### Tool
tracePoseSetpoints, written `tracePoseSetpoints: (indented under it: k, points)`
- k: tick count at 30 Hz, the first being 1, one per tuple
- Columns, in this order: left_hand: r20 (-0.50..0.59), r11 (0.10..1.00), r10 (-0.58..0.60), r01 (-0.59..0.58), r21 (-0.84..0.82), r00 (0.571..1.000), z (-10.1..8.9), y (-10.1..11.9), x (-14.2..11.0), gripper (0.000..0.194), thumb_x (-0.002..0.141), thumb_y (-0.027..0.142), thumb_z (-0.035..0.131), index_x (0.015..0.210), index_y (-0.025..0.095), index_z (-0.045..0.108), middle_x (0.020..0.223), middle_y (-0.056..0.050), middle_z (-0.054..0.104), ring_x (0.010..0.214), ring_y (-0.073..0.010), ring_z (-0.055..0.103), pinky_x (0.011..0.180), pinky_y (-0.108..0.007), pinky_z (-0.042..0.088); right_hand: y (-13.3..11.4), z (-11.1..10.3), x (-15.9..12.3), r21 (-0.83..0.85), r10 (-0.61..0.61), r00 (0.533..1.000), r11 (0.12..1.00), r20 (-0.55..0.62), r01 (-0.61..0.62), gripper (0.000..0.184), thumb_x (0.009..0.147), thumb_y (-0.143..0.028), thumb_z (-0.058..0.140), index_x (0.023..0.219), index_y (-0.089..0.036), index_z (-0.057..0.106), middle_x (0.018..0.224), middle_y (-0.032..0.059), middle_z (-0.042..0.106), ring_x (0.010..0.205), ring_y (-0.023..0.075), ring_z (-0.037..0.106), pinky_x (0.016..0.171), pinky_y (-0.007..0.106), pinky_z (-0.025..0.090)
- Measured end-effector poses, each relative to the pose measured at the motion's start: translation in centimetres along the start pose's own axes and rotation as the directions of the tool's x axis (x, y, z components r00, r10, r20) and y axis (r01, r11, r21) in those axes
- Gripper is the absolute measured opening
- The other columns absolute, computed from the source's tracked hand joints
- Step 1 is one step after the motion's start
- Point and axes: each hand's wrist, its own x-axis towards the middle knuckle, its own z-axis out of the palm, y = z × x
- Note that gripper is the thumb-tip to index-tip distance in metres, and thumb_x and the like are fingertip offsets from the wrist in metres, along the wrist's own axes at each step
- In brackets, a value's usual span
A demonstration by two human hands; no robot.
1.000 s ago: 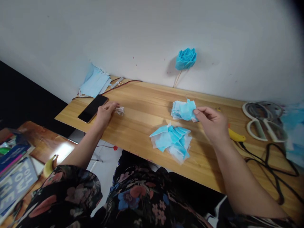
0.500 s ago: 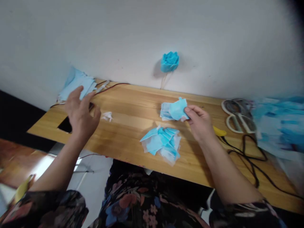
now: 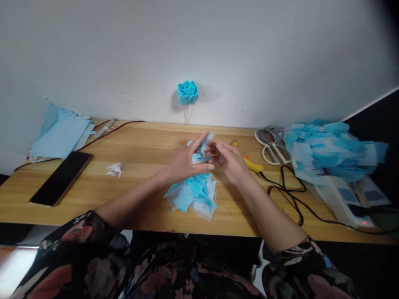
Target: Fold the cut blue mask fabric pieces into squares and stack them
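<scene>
The surface (image 3: 140, 145) shows smooth, pale wood grain with a soft sheen. Thin, matt, gauzy cloth makes up the crumpled pieces (image 3: 190, 193), and the masks (image 3: 62, 135) look like flat, papery cloth. The flower (image 3: 187, 93) is ruffled and matt. The phone (image 3: 61, 178) has a dark, smooth, glassy face; the yellow tool (image 3: 254, 166) looks like plastic. The wall (image 3: 140, 62) is matt paint.
</scene>
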Motion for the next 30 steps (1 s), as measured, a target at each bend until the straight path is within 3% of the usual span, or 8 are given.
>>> tracePoseSetpoints:
  k: [3,7,10,13,17,20,25,30]
  points:
    - [-0.062,0.92,-0.149,0.115,-0.376,0.987,0.3,-1.7,0.1,0.096,0.072,0.032,0.087,0.155,0.025,0.04,0.134,-0.013,0.067,0.123,-0.0273,0.065,0.103,-0.041,0.053,0.0,0.1,-0.3,-0.016,0.024,0.993,1.0,0.117,-0.022,0.042,0.084,-0.055,0.073,0.116,-0.028,0.076,0.109,0.0049,0.078,0.091,0.0172,0.072,0.071,0.028,0.057]
    - [-0.238,0.801,-0.313,0.12,-0.587,0.92,-0.3,-2.1,-0.2,0.065,0.071,0.023,0.084,0.13,0.019,0.059,0.112,-0.006,0.072,0.096,-0.0171,0.069,0.085,-0.029,0.056,-0.1,0.1,-0.7,-0.149,0.004,0.991,0.989,0.132,0.015,0.037,0.086,-0.052,0.073,0.115,-0.029,0.077,0.105,0.0049,0.079,0.077,0.0151,0.072,0.058,0.026,0.053]
    - [-0.259,0.792,-0.328,0.115,-0.599,0.909,-0.7,-1.7,-0.4,0.055,0.072,0.02,0.081,0.123,0.017,0.061,0.102,-0.003,0.071,0.083,-0.0142,0.066,0.076,-0.027,0.055,-0.3,-0.2,-0.8,-0.254,-0.178,0.984,0.951,0.01,0.175,0.027,0.09,-0.045,0.071,0.112,-0.031,0.078,0.091,0.0009,0.077,0.063,0.0094,0.062,0.051,0.022,0.045]
    - [-0.297,0.832,-0.306,0.102,-0.545,0.905,-0.6,-1.4,-0.5,0.061,0.074,0.019,0.079,0.131,0.019,0.059,0.093,-0.001,0.069,0.076,-0.0122,0.063,0.073,-0.026,0.053,-0.3,-0.5,-0.6,-0.319,-0.311,0.947,0.908,-0.079,0.272,0.03,0.087,-0.043,0.075,0.116,-0.035,0.076,0.096,0.0006,0.075,0.078,0.0122,0.065,0.064,0.025,0.053]
    - [-0.308,0.878,-0.267,0.099,-0.469,0.913,0.1,-1.1,-0.8,0.062,0.076,0.02,0.078,0.134,0.017,0.059,0.093,-0.001,0.071,0.079,-0.0123,0.064,0.075,-0.024,0.051,0.0,-0.5,-0.3,-0.339,-0.262,0.964,0.912,-0.043,0.232,0.054,0.081,-0.05,0.079,0.131,-0.035,0.067,0.122,0.0049,0.072,0.112,0.0204,0.066,0.085,0.034,0.059]
    - [-0.259,0.886,-0.237,0.099,-0.452,0.936,0.5,-1.2,-1.0,0.065,0.076,0.02,0.079,0.137,0.017,0.058,0.098,-0.004,0.074,0.084,-0.014,0.067,0.078,-0.024,0.052,0.4,-0.2,-0.2,-0.349,-0.218,0.975,0.917,-0.037,0.191,0.059,0.079,-0.053,0.08,0.132,-0.032,0.065,0.129,0.0069,0.07,0.12,0.0231,0.063,0.091,0.037,0.058]
    - [-0.19,0.871,-0.242,0.126,-0.476,0.952,0.9,-1.8,-1.2,0.076,0.078,0.021,0.078,0.148,0.02,0.049,0.096,-0.004,0.075,0.079,-0.0135,0.068,0.075,-0.025,0.052,0.5,0.2,-0.3,-0.334,-0.186,0.976,0.932,-0.109,0.141,0.028,0.078,-0.049,0.079,0.089,-0.025,0.072,0.105,0.0028,0.075,0.086,0.0168,0.067,0.075,0.031,0.057]
    - [-0.122,0.826,-0.272,0.166,-0.538,0.955,0.5,-1.6,-1.1,0.093,0.079,0.022,0.076,0.16,0.021,0.03,0.088,-0.004,0.075,0.081,-0.0201,0.075,0.078,-0.032,0.057,0.2,0.4,-0.2,-0.301,-0.251,0.943,0.937,-0.218,0.179,0.022,0.077,-0.042,0.078,0.082,-0.023,0.068,0.078,-0.0024,0.067,0.069,0.0122,0.058,0.066,0.026,0.051]
